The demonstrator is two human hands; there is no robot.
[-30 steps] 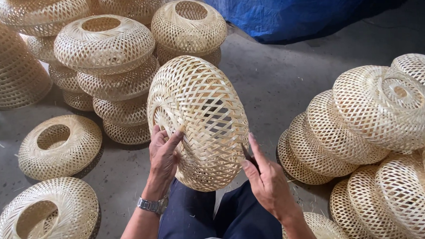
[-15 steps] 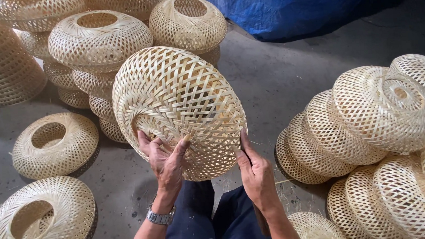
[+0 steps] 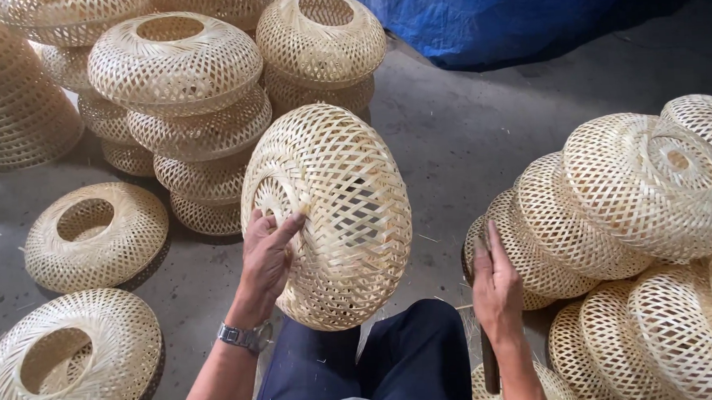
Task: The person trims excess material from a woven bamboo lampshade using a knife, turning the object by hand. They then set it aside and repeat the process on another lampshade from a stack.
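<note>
a basket-weaving workshop: stacks of woven bamboo shades (image 3: 174, 67) on a bare concrete floor (image 3: 466, 129), blue tarp (image 3: 508, 9) behind

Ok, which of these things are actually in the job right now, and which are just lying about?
In hand:
- woven bamboo shade, tilted on edge over the lap
- left hand, fingers gripping its rim
- right hand, off the shade, beside the right-hand pile

Lying about:
- stacked shades behind
- two loose shades on the floor
- right-hand pile
- blue tarp
</note>
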